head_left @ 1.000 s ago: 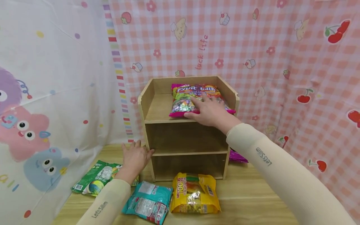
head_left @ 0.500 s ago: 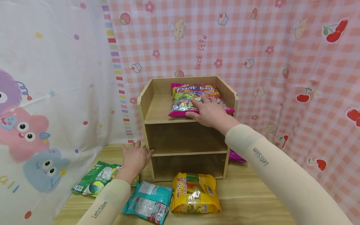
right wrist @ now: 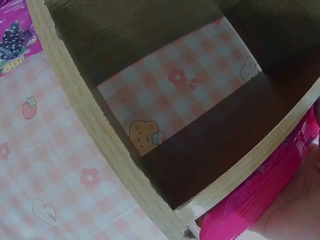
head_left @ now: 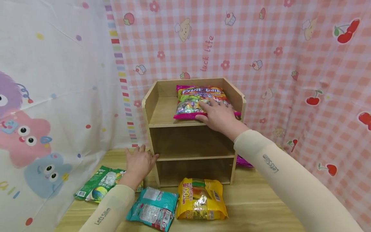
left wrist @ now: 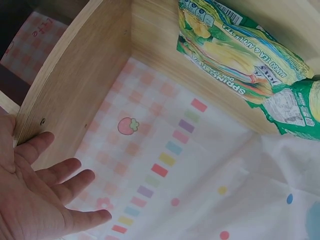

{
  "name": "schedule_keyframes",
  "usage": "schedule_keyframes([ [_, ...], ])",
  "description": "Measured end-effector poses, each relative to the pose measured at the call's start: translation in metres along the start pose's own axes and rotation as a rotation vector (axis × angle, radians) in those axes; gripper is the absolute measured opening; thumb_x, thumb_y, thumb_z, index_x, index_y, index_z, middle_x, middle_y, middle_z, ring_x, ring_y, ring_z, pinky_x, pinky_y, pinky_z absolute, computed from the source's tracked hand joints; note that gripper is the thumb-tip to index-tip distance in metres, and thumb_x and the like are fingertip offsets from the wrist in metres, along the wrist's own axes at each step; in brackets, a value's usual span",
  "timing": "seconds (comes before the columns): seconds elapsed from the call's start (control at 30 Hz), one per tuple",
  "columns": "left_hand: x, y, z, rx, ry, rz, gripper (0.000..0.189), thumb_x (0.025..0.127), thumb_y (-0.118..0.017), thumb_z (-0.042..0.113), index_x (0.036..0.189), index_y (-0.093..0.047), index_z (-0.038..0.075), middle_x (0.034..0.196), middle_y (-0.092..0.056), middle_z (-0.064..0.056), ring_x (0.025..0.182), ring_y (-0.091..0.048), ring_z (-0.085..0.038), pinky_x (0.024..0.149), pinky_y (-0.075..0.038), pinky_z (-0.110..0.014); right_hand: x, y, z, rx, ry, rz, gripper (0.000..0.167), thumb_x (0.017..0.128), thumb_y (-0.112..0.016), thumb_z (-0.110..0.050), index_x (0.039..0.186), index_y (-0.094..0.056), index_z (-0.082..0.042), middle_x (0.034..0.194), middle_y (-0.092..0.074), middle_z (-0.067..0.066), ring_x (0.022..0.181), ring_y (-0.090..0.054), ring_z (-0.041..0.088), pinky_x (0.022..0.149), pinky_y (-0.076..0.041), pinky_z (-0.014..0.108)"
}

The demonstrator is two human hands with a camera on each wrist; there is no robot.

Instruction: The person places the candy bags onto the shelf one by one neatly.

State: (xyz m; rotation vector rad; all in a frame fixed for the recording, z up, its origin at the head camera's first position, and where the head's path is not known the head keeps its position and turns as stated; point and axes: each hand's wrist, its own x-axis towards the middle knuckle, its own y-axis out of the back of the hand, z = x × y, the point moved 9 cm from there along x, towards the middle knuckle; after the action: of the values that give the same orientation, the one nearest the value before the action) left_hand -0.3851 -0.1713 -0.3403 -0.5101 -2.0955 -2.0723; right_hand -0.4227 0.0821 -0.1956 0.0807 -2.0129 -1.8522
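Note:
A pink-edged bag of fruit candy (head_left: 192, 100) lies face up on the top board of a small wooden shelf (head_left: 191, 158). My right hand (head_left: 218, 116) rests on the bag's front right part with fingers spread. In the right wrist view, the bag's pink edge (right wrist: 250, 200) overhangs the board beside the palm. Down at the shelf's left side panel (left wrist: 90, 90), my left hand (head_left: 140, 163) touches the wood, its fingers loosely extended. Behind the left forearm, a green candy bag (head_left: 99, 183) is partly covered.
A teal bag (head_left: 153, 207) and a yellow bag (head_left: 201, 199) lie on the wooden table (head_left: 255, 206) before the shelf. A purple bag (head_left: 243, 161) shows behind its right side. Patterned cloths (head_left: 185, 38) hang behind and at both sides.
My right hand has slid slightly to the right over the candy bag, which stays nearly in place. The left hand holds its position at the shelf's side.

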Motion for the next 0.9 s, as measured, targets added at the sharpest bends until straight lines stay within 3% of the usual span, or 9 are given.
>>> schedule_keyframes([
  [0.23,0.002,0.000,0.005,0.003,-0.011,0.008,0.047,0.102,-0.051,0.044,0.108,-0.076,0.005,0.135,-0.056,-0.024,0.128,-0.048,-0.045,0.104,-0.020,-0.076,-0.010,0.003,0.004,-0.044,0.029,0.016,0.068,0.101,-0.045,-0.055,0.157,-0.029,-0.021,0.160,-0.025,0.020,0.142,-0.026,0.048,0.109,-0.021,0.070],
  [0.47,0.000,0.001,0.003,-0.014,-0.009,-0.005,0.047,0.102,-0.051,0.044,0.109,-0.075,0.004,0.137,-0.055,-0.025,0.129,-0.047,-0.046,0.104,-0.019,-0.076,-0.027,0.014,0.002,-0.073,0.097,-0.029,0.068,0.101,-0.054,-0.045,0.156,-0.032,-0.012,0.157,-0.031,0.021,0.139,-0.036,0.042,0.111,-0.031,0.057],
  [0.63,0.000,0.002,0.002,-0.017,-0.014,0.004,0.047,0.102,-0.051,0.043,0.110,-0.075,0.003,0.137,-0.054,-0.025,0.129,-0.047,-0.046,0.103,-0.019,-0.077,-0.039,0.035,0.005,-0.047,0.106,-0.035,0.066,0.100,-0.057,-0.042,0.153,-0.039,-0.008,0.147,-0.048,0.018,0.131,-0.049,0.038,0.106,-0.038,0.054],
  [0.9,0.000,0.001,0.002,-0.014,-0.013,0.013,0.046,0.101,-0.052,0.043,0.110,-0.075,0.004,0.136,-0.055,-0.025,0.128,-0.048,-0.046,0.103,-0.018,-0.077,-0.050,0.079,0.024,0.016,0.039,0.073,0.062,0.101,-0.052,-0.046,0.148,-0.045,-0.008,0.134,-0.059,0.020,0.117,-0.059,0.040,0.089,-0.049,0.057],
])
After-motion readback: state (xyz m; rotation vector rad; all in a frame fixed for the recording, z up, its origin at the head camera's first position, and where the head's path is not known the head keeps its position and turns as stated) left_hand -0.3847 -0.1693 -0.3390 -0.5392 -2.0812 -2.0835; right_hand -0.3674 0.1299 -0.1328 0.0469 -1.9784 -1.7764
